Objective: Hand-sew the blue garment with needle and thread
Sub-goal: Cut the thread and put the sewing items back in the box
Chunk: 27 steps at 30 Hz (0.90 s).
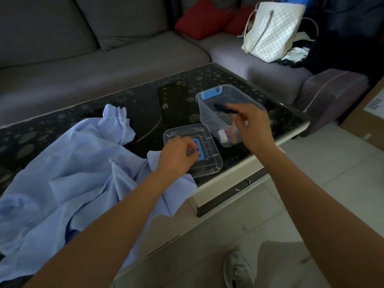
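Preparing to sew seems your step: your left hand point(176, 154) curls in a pinch on something too small to tell, your right hand point(252, 121) grips a blurred dark tool point(221, 107) over the clear box point(209, 96), the blue garment point(72, 173) lies left of your fingers, and the next move needs steadiness.

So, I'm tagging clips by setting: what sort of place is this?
Most likely a home living room: a grey sofa wraps round a low coffee table, with red cushions and a bag on the seat.
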{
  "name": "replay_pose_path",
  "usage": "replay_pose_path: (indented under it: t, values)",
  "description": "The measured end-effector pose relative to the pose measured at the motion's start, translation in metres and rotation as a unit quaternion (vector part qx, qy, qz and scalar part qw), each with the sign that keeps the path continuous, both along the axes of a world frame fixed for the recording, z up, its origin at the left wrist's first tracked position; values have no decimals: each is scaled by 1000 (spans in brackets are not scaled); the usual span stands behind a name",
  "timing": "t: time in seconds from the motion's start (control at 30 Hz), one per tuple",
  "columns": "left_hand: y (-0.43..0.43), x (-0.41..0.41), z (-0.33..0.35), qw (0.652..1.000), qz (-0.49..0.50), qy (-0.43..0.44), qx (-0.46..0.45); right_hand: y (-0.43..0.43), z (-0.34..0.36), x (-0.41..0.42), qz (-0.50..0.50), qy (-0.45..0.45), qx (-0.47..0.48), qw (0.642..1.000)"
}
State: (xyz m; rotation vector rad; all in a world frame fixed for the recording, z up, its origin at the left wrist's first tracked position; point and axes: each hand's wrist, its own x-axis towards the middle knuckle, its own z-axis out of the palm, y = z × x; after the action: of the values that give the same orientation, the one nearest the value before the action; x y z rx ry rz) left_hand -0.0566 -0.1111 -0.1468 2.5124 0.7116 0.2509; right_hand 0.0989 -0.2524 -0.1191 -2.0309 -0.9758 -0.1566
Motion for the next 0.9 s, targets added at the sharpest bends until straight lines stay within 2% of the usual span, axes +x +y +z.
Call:
replay_pose_path:
  t: [0.1,0.17,0.27,0.33,0.57,0.63,0.7,0.77,0.83,0.9]
  values:
    - [-11,26,9,994,5,-32,-108,0,-13,3,10,-27,-67,997]
    - [-18,40,16,984,20,-32,-173,-1,-17,6,-36,-46,-104,993]
    - [-26,53,24,949,37,-25,-313,-6,-19,16,-62,-3,-175,983]
    - [-29,58,24,938,36,-53,-342,-9,-21,20,-32,-5,-173,984]
    - [-33,71,24,946,61,-257,-189,-17,-16,9,5,-23,-157,987]
    - [-31,76,26,964,15,-231,-132,-19,-15,6,18,-18,-148,989]
    - [-30,82,26,989,-44,-134,-41,-20,-15,6,26,6,-119,993]
    - [-30,81,28,995,-54,-77,13,-21,-15,6,22,18,-114,993]
    - [-24,78,24,994,-20,-104,30,-21,-15,4,9,3,-132,991]
    - [-17,71,19,990,20,-140,-11,-18,-14,1,7,-39,-167,985]
